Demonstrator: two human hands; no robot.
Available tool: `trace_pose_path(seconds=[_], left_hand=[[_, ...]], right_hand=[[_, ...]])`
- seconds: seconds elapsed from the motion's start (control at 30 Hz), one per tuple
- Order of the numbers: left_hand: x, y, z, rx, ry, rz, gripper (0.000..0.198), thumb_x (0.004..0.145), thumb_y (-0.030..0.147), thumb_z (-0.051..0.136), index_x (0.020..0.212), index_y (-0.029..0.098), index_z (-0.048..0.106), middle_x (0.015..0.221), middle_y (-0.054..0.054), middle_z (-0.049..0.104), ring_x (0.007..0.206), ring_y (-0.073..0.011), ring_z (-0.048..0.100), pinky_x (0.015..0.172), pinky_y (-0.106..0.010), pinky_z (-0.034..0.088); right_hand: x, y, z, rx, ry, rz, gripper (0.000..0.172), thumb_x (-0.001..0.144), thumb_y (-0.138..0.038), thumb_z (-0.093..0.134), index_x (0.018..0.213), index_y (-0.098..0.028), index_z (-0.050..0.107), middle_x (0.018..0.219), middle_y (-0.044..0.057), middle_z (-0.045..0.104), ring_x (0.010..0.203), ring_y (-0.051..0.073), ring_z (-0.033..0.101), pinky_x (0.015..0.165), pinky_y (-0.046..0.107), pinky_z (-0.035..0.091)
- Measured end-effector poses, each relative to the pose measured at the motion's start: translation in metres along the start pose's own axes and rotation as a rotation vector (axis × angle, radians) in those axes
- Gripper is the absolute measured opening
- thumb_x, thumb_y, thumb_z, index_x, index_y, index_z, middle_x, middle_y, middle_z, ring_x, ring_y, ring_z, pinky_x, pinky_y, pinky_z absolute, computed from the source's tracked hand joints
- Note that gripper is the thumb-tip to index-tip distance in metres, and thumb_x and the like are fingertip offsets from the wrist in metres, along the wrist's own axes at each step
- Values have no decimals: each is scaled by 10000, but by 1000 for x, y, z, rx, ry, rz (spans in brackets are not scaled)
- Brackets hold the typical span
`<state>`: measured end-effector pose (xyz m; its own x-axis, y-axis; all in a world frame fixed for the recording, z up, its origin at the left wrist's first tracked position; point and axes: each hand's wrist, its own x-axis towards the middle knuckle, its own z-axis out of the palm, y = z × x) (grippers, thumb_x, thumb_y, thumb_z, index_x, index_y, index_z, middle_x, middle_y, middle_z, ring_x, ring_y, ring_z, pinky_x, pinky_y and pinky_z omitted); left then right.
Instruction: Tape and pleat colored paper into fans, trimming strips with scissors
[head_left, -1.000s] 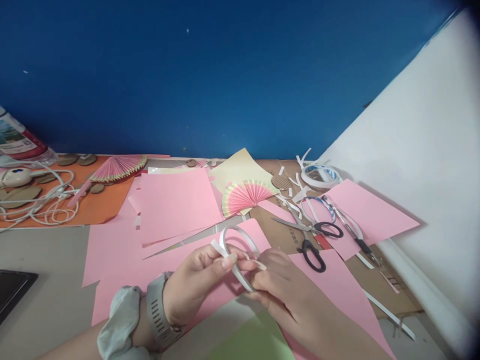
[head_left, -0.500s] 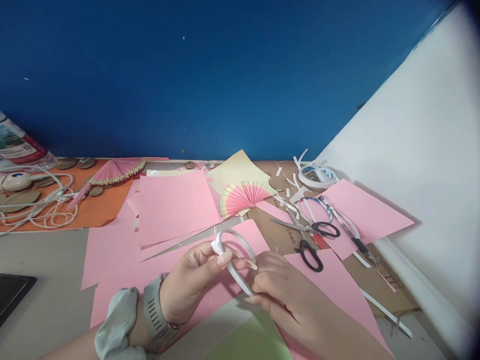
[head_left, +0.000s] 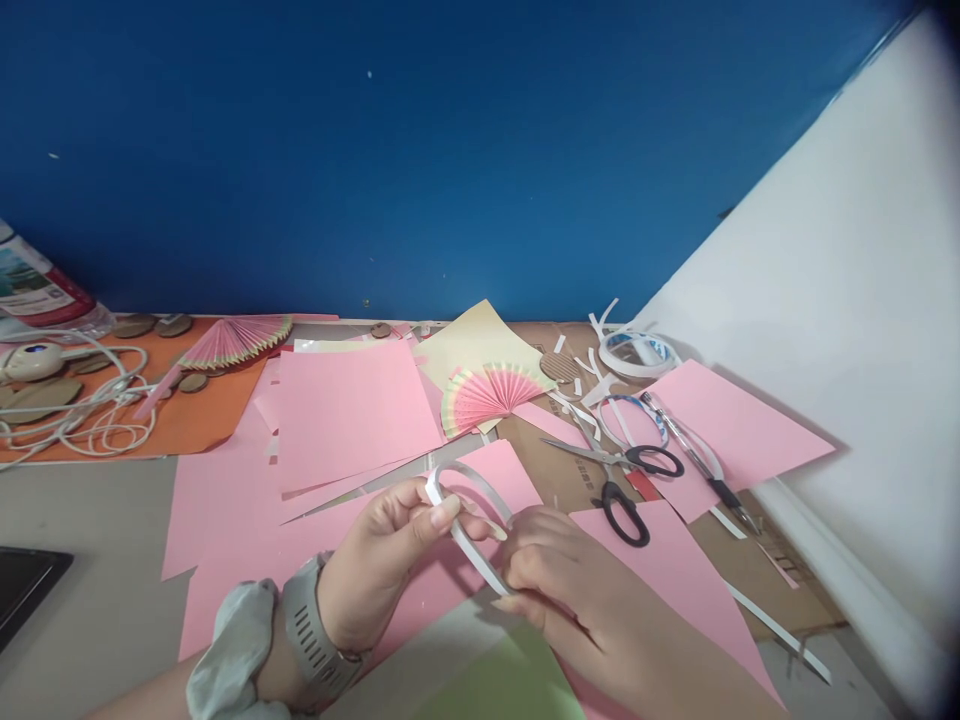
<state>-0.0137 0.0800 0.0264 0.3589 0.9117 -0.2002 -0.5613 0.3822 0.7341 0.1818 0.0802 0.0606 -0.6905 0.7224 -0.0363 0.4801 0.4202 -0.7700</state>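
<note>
A thin roll of white tape (head_left: 480, 558) is held up between my two hands, over pink paper and a green sheet. My left hand (head_left: 409, 545) pinches its near left side between thumb and fingers, at a short white end. On the far right of the ring, my right hand (head_left: 559, 570) is closed around it, its fingers partly hidden behind the back of the hand. Just right of my hands lie black-handled scissors (head_left: 619, 465) with the blades apart. A pink and yellow pleated paper fan (head_left: 491, 395) rests beyond them.
Pink sheets (head_left: 352, 415) cover much of the table. At the right are another tape roll (head_left: 637, 352), a pen (head_left: 694, 455) and white paper scraps on cardboard. White cables (head_left: 112, 410), a second fan (head_left: 236, 342) and a bottle (head_left: 45, 285) stand or lie at the left.
My left thumb has slid slightly along the tape roll, and the short white end at its top left lies flatter. Otherwise both hands keep nearly the same place.
</note>
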Motion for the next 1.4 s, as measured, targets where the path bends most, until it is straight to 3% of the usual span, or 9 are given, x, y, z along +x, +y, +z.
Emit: trace_pose_path(seconds=[0.33,0.6,0.73,0.83,0.93,1.03,1.2,1.27,1.4], left_hand=[[0,-2,-1,4,48,25,284,883,396,562,740,171,661,685,-14,696,724,-162,645,768,-285,495],[1,3,1,58,67,36,364,916,331,486,629,169,641,535,-3,592,686,-151,575,704,-239,474],[1,-1,0,121,153,66,295,923,445,460,948,203,628,896,-31,665,879,-184,597,817,-310,469],[-2,-3,-1,217,283,169,309,931,471,424,1171,288,492,1188,-27,553,1019,-197,548,913,-365,425],[-5,-3,-2,490,343,283,262,944,444,406,937,238,568,964,-13,575,880,-162,542,845,-302,410],[-5,-1,-4,651,303,317,383,955,417,383,671,199,520,692,4,518,681,-141,501,705,-276,398],[1,1,-5,572,343,297,135,928,346,479,919,222,532,812,15,559,695,-124,524,664,-250,429],[2,1,-6,551,342,298,193,949,349,433,837,214,515,745,25,532,654,-115,505,637,-244,427],[0,-1,-7,546,288,279,441,972,382,348,576,198,414,522,42,409,509,-105,414,565,-247,397]], right_hand=[[2,-1,1,-97,-8,-44,148,940,-230,486,800,-222,438,831,-25,539,873,150,476,836,305,385],[0,4,11,-413,53,-202,244,883,-7,364,865,-194,520,869,3,592,861,154,483,937,388,252],[-2,17,9,-503,141,-166,238,900,-31,369,838,-195,531,840,1,582,853,158,477,951,406,238],[0,23,3,-554,231,-59,229,917,-81,393,859,-216,569,866,6,596,906,179,497,953,429,243],[2,23,-1,-581,306,74,135,915,-212,499,999,-260,594,993,17,608,1012,214,503,972,448,248],[2,20,-3,-538,356,116,263,920,-267,506,1182,-264,525,1161,59,549,1119,240,450,970,440,289],[-1,6,0,-294,58,118,191,855,-394,602,993,-267,567,1071,23,547,1074,233,446,892,388,379],[1,0,2,-277,-9,159,191,806,-404,663,869,-251,566,1010,4,544,1023,228,461,856,385,391],[3,-5,6,-260,-42,153,124,874,-232,590,768,-222,525,931,-10,549,955,185,497,879,378,373]])
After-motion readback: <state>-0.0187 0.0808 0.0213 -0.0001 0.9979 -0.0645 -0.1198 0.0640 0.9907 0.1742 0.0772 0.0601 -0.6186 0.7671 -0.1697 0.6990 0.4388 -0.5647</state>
